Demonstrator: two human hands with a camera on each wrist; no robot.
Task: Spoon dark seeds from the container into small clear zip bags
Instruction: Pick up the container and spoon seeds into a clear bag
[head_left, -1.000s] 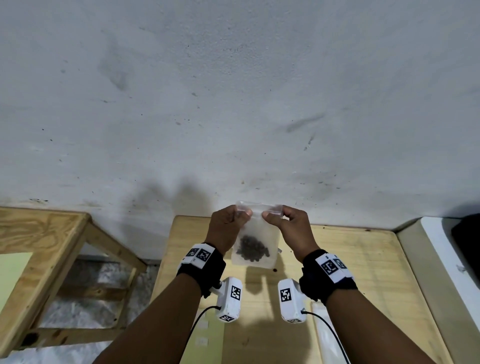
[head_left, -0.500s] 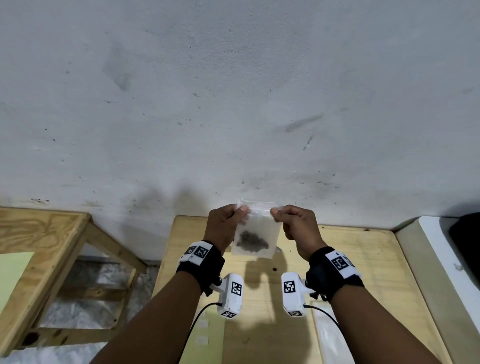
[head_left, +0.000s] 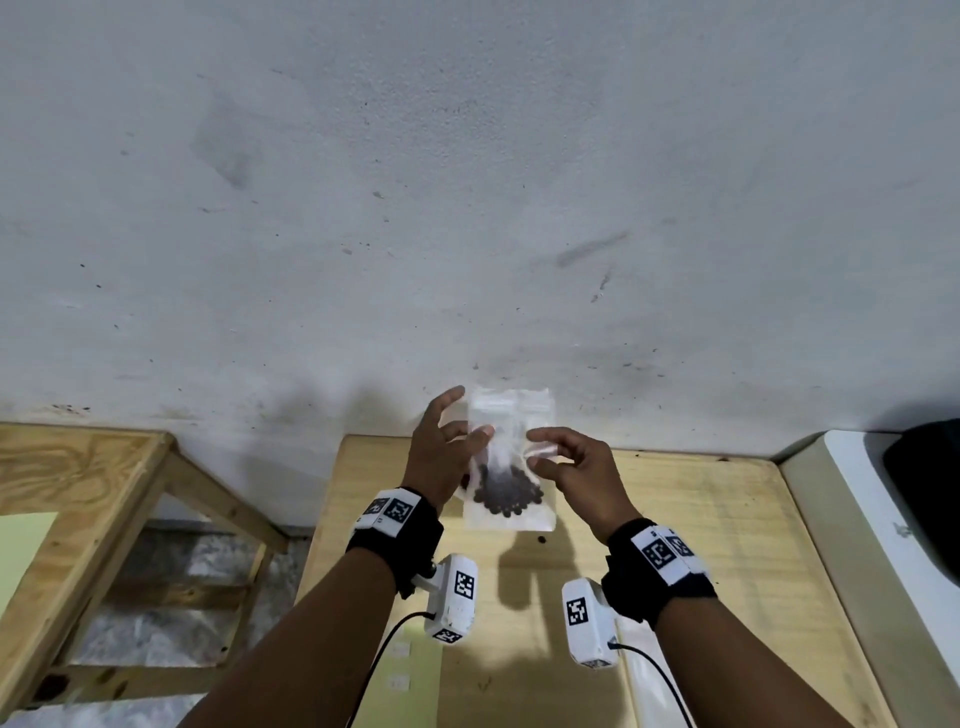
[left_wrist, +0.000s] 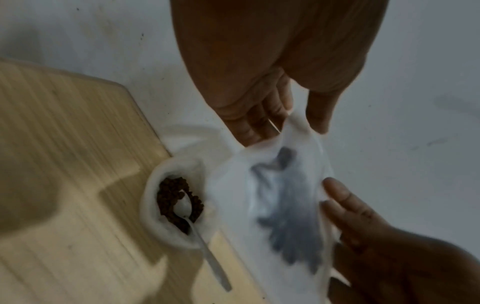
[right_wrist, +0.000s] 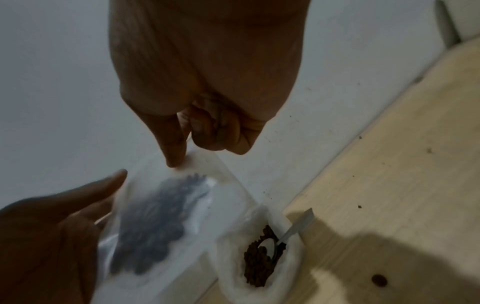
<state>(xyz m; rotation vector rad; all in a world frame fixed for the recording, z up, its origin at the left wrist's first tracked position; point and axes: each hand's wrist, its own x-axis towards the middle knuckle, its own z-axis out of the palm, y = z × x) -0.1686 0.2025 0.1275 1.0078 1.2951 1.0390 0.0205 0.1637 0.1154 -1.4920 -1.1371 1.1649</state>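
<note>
1. The left hand (head_left: 441, 457) was raised above the table's far end, fingers spread and fairly straight, its thumb tip and fingers touching the left side of the zip bag (head_left: 511, 457); a real grip could not be told through the blur.
2. The right hand (head_left: 576, 467) pinched the bag's right side, thumb and curled fingers closed on the plastic.
3. The bag hung upright between both hands, dark seeds (head_left: 506, 493) pooled low inside.
4. Below, the white container (left_wrist: 176, 207) stood at the table's far edge by the wall (head_left: 467, 182), seeds and a metal spoon (left_wrist: 200, 236) inside, the handle jutting over its rim.
5. Bare wooden table (head_left: 701, 545) lay to the right, a wooden frame (head_left: 104, 493) stood well left, and a white ledge (head_left: 872, 519) ran along the right side.
</note>
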